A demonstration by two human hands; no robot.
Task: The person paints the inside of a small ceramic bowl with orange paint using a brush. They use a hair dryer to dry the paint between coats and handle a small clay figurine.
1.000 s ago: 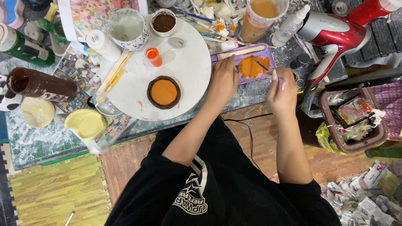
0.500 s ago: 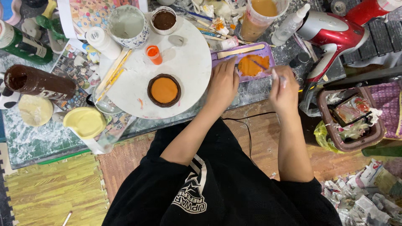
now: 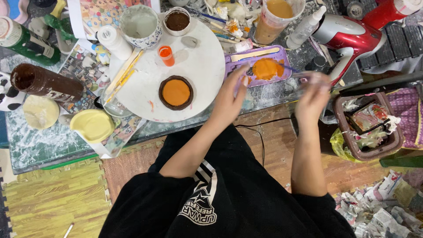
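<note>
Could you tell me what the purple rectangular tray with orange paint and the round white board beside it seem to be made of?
The purple rectangular tray looks like thin moulded plastic: even colour, raised rim, slight sheen. The round white board looks matte and rigid, perhaps plaster or painted wood; its paint-smeared surface leaves that open.

- A paint-stained worktable is seen across the top, its glass-like surface smeared with white.
- Brown wood-look floor is laid beneath, bordered by yellow-green interlocking foam mats.
- Crumpled newspaper is piled at lower right.
- Everything is lit evenly, without hard shadows.
</note>
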